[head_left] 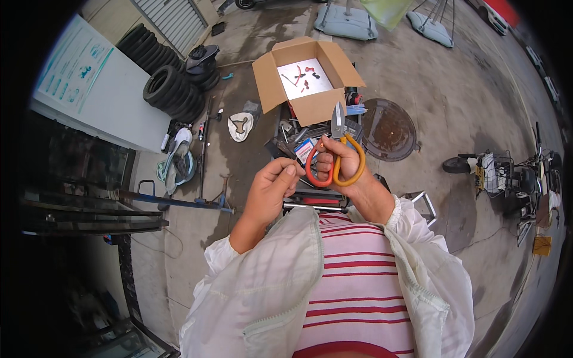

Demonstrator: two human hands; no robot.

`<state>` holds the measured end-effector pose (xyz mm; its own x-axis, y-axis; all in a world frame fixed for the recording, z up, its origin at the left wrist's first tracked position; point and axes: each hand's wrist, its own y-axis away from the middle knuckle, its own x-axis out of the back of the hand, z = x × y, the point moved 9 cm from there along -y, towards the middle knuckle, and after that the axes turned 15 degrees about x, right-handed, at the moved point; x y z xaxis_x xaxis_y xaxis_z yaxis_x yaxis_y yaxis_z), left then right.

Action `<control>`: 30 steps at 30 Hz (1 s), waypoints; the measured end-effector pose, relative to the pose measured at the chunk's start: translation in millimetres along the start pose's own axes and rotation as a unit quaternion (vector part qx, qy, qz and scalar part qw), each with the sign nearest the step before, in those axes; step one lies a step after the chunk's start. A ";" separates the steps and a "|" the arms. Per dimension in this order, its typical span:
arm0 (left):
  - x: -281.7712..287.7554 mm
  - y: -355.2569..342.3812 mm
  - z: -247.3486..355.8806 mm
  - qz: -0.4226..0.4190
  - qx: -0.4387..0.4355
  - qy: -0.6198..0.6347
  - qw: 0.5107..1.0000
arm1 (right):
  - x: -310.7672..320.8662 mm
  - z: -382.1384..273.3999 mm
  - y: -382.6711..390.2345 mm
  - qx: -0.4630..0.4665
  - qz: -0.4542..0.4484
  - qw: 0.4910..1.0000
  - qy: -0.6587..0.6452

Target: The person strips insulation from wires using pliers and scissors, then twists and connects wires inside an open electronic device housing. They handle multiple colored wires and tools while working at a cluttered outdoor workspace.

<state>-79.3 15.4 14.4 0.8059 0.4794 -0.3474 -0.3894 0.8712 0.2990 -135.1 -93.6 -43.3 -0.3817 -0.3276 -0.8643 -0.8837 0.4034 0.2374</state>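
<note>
My right hand (349, 167) grips a pair of scissors (338, 119) with red and orange-yellow handles, blades pointing up. Just left of the red handle, my left hand (276, 185) has its thumb and fingers pinched together; whatever may be between them is too small or hidden to make out. Beyond both hands an open cardboard box (268, 83) holds small red and black pieces (307, 83) on a white bottom, above a jumble of metal tools (292, 137).
Stacked tyres (167, 95) and a white panel (101, 89) stand left. A bag (178, 161), metal bars (167, 200) and a white cloth item (239, 126) lie nearby. Right are a round manhole cover (389, 128) and a scooter (507, 185); weighted bases (346, 24) stand behind.
</note>
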 end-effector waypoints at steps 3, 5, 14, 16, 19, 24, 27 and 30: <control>1.7 -4.5 -1.4 0.002 0.006 0.002 1.000 | 3.8 -0.4 0.0 0.002 0.007 1.000 -0.006; 2.6 -7.2 -2.2 0.011 0.011 0.011 1.000 | 16.5 -4.9 -3.3 0.033 0.035 0.997 0.058; 8.0 -6.3 2.0 0.073 -0.006 -0.071 0.995 | 253.4 1.0 -34.9 0.107 0.187 0.765 0.607; 11.9 -6.0 -4.3 0.081 0.014 -0.071 0.994 | 289.3 7.1 -36.2 0.054 0.197 0.709 0.675; 14.9 -5.0 -11.0 0.088 0.025 -0.070 0.993 | 284.3 13.6 -40.0 0.083 0.179 0.771 0.606; 27.2 -1.7 -16.4 0.126 0.040 -0.091 0.987 | 267.0 -9.0 -2.8 0.141 0.254 0.655 0.697; 31.6 -2.5 -19.8 0.123 0.043 -0.073 0.989 | 269.3 4.5 28.5 0.094 0.245 0.633 0.728; 24.9 -4.9 -20.6 0.114 0.052 -0.074 0.989 | 295.2 25.8 37.8 0.020 0.244 0.605 0.758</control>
<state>-66.5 25.2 -14.0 0.7616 0.6351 -0.1292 -0.5271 0.7230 0.4466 -274.2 -153.0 -300.9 -0.4313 -0.5555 0.7109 -0.5698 0.7787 0.2627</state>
